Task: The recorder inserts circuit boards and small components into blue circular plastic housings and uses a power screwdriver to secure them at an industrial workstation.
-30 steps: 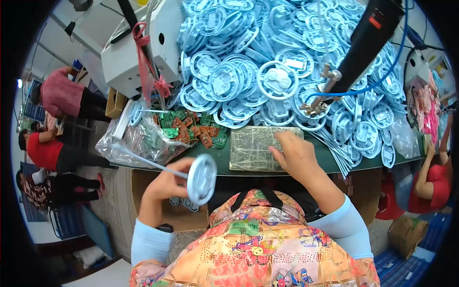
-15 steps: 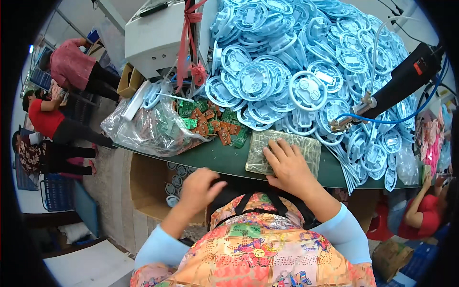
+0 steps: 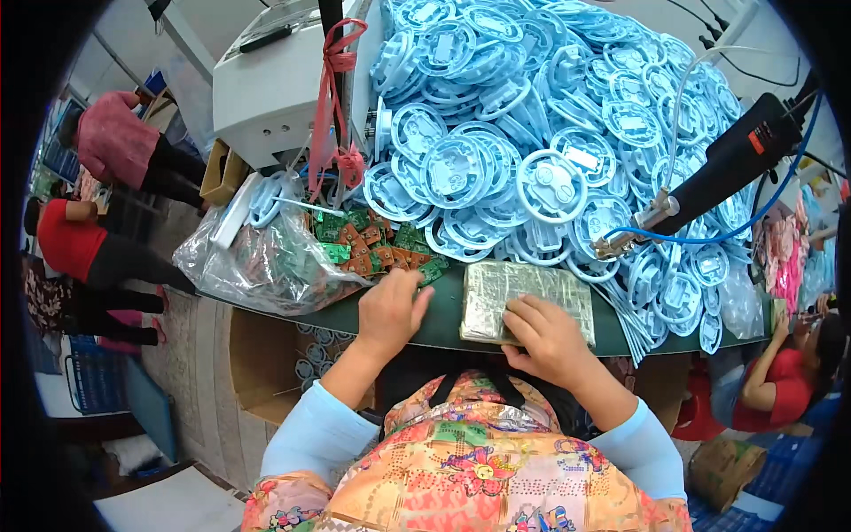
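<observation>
My left hand (image 3: 388, 312) is at the near edge of a pile of small green and brown circuit boards (image 3: 359, 248). Its fingers are bent and the thumb stands apart, with nothing visible in between. My right hand (image 3: 551, 344) rests on the near right part of a flat rectangular block (image 3: 496, 297) wrapped in clear, shiny film, its fingers loosely bent and lying on the surface. The block lies on the dark green tabletop (image 3: 448, 306). Behind it rises a big heap of light blue round plastic parts (image 3: 550, 186).
A black powered screwdriver (image 3: 745, 160) with a blue hose hangs at the right. A clear plastic bag (image 3: 266, 266) lies left of the boards, before a white machine (image 3: 275, 97). Below the table edge, a cardboard box (image 3: 257, 363) holds round parts. Other people work on both sides.
My left hand has moved forward and right, from before the table edge to the circuit boards. My right hand has slid back toward the block's near edge. The whole view has shifted slightly.
</observation>
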### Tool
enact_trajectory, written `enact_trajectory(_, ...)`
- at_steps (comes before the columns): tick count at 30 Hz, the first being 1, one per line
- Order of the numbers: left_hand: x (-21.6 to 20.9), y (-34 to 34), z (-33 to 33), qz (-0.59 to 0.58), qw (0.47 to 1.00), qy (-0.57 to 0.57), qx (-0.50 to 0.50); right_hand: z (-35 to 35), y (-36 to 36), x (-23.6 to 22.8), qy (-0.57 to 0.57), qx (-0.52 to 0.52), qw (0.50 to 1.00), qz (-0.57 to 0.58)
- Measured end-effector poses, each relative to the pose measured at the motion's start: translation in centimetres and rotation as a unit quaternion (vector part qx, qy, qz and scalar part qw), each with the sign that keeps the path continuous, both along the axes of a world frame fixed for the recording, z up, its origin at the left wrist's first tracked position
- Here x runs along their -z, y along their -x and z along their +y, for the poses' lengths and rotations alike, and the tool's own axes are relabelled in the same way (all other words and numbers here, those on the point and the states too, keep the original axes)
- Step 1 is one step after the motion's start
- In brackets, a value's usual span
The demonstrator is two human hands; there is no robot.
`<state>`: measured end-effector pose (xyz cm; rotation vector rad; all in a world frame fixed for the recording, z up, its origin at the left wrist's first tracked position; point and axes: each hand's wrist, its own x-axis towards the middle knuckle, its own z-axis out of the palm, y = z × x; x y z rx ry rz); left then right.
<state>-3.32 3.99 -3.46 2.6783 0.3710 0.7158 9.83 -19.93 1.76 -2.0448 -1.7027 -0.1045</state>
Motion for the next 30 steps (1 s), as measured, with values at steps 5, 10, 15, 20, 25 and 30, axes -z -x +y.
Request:
enact_trajectory(5,-1.0,0.4,-2.1,0.048,0.989,-0.017,0.142,-0.8,0.1,0.9,-0.028,0.021,0.999,-0.021)
enact_trajectory(10,-0.4,-2.4,-0.3,0.014,0.999,-0.015,0.041,-1.3,0.2,1.0,-0.021,0.016,0.999,-0.029)
enact_trajectory(15,-1.0,-4.4,0.3,-0.009,0.998,-0.025,0.06,0.5,-1.2,-0.1,-0.051,0.041,0.997,0.044)
enact_trajectory(20,-1.2,-6.0,1.1,0.01,0.997,-0.043,0.059,4.2,-2.7,-1.6,-0.071,0.131,0.988,0.037)
enact_trajectory(25,-2.5,-4.8,-0.2,-0.062,0.983,0.168,0.04,3.6,-1.5,0.3,-0.074,0.154,0.982,0.082)
enact_trajectory(30,-4.3,-3.5,-1.7,-0.009,0.851,0.525,0.01,2.1,-1.0,0.5,-0.105,0.218,0.958,0.15)
